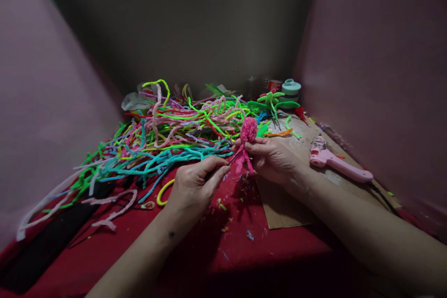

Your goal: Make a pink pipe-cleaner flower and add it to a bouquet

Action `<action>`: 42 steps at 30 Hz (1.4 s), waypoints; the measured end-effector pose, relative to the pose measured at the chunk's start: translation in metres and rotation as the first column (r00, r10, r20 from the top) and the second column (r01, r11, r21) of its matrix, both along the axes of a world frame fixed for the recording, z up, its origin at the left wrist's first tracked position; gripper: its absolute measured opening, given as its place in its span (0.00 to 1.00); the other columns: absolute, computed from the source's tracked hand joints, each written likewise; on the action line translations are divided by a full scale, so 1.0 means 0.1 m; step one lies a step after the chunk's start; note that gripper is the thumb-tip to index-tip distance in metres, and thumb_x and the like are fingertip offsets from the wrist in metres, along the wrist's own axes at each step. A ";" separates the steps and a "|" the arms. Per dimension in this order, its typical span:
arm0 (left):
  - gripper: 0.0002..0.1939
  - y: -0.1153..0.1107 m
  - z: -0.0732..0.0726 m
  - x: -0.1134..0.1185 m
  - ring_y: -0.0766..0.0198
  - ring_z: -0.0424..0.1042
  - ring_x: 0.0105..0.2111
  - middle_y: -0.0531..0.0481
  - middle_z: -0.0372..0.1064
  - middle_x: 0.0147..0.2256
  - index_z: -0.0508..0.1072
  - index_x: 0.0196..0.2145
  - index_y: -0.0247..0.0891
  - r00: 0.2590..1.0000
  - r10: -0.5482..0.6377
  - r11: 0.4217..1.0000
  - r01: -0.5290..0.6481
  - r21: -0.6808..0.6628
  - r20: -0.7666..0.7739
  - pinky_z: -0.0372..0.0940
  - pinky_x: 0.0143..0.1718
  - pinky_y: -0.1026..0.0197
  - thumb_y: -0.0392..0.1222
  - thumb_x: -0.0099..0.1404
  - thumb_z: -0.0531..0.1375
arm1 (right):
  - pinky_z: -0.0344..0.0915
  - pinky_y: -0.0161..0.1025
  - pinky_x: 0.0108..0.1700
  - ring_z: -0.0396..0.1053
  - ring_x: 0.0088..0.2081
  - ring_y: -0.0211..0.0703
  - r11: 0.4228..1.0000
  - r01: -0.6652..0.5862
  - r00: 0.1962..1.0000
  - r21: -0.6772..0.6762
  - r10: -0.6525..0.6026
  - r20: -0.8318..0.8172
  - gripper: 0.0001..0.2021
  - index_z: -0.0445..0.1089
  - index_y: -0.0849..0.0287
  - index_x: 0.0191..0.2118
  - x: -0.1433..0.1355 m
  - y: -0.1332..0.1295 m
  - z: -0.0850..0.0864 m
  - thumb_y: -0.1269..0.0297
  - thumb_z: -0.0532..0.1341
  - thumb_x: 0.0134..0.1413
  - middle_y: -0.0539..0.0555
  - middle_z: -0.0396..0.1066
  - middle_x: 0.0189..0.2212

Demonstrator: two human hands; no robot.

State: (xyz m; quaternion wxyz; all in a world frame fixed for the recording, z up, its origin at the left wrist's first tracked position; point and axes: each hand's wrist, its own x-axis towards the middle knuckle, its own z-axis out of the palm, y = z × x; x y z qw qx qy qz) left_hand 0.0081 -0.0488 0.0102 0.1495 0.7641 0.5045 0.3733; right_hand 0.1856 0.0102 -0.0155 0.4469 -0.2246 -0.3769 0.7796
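My right hand (274, 158) is closed, pinching a bright pink pipe-cleaner flower (249, 129) just below its rounded, fuzzy head. Two loose pink ends hang beneath the head, over the red tablecloth. From the left, my left hand (195, 180) grips the lower end of a thin dark rod (235, 157) between thumb and fingertips. The rod slants up to the base of the pink flower; my fingers hide where the two meet, so I cannot tell if they are joined.
Heaped behind my hands are many coloured pipe cleaners (185, 125). At right, a pink glue gun (340, 164) lies on cardboard (284, 209), its cord trailing right. A green pipe-cleaner piece (272, 100) and a turquoise jar (291, 87) are at the back. A yellow ring (161, 195) lies left.
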 end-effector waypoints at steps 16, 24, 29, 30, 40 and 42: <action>0.08 0.01 -0.06 0.05 0.71 0.67 0.22 0.53 0.72 0.24 0.73 0.30 0.37 0.996 0.015 0.999 -0.010 0.053 -0.089 0.59 0.26 0.70 0.41 0.62 0.55 | 0.64 0.40 0.38 0.69 0.30 0.39 0.998 0.062 0.998 0.032 -0.062 0.014 0.09 0.76 0.60 0.30 -0.08 -0.07 0.02 0.68 0.69 0.35 0.53 0.75 0.27; 0.09 0.00 -0.06 0.05 0.71 0.64 0.21 0.55 0.67 0.22 0.72 0.29 0.37 0.998 0.031 0.999 -0.032 -0.015 -0.058 0.58 0.26 0.69 0.42 0.62 0.55 | 0.63 0.36 0.36 0.68 0.28 0.37 0.998 0.067 0.997 0.000 -0.067 -0.028 0.09 0.76 0.61 0.28 -0.09 -0.07 0.00 0.69 0.70 0.34 0.52 0.74 0.25; 0.08 0.00 -0.07 0.08 0.71 0.63 0.22 0.55 0.66 0.22 0.70 0.29 0.36 0.999 0.041 0.998 -0.041 -0.037 0.001 0.58 0.26 0.69 0.42 0.62 0.55 | 0.62 0.38 0.38 0.68 0.30 0.38 0.998 0.051 0.998 0.021 -0.051 -0.020 0.08 0.76 0.61 0.30 -0.10 -0.08 -0.01 0.69 0.68 0.38 0.53 0.74 0.27; 0.09 0.00 -0.08 0.08 0.71 0.63 0.22 0.55 0.65 0.22 0.70 0.29 0.36 0.999 0.043 0.998 -0.043 -0.043 0.008 0.57 0.26 0.68 0.42 0.62 0.55 | 0.62 0.38 0.38 0.68 0.30 0.38 0.999 0.052 0.998 0.018 -0.051 -0.031 0.07 0.76 0.61 0.30 -0.10 -0.08 -0.02 0.69 0.68 0.38 0.53 0.74 0.27; 0.09 0.00 -0.05 0.12 0.73 0.56 0.20 0.58 0.58 0.19 0.67 0.25 0.36 0.944 0.061 0.941 0.054 -0.334 0.323 0.54 0.23 0.69 0.42 0.59 0.57 | 0.62 0.36 0.37 0.68 0.28 0.36 0.998 0.058 0.995 0.019 -0.056 -0.087 0.09 0.76 0.61 0.29 -0.12 -0.07 -0.05 0.69 0.69 0.36 0.51 0.74 0.26; 0.08 0.01 -0.03 0.14 0.73 0.54 0.19 0.59 0.57 0.19 0.67 0.25 0.36 0.919 0.080 0.919 0.082 -0.385 0.387 0.52 0.21 0.69 0.42 0.58 0.58 | 0.62 0.36 0.37 0.68 0.28 0.36 0.999 0.050 0.995 0.017 -0.048 -0.091 0.09 0.76 0.61 0.29 -0.12 -0.08 -0.04 0.69 0.69 0.36 0.51 0.74 0.26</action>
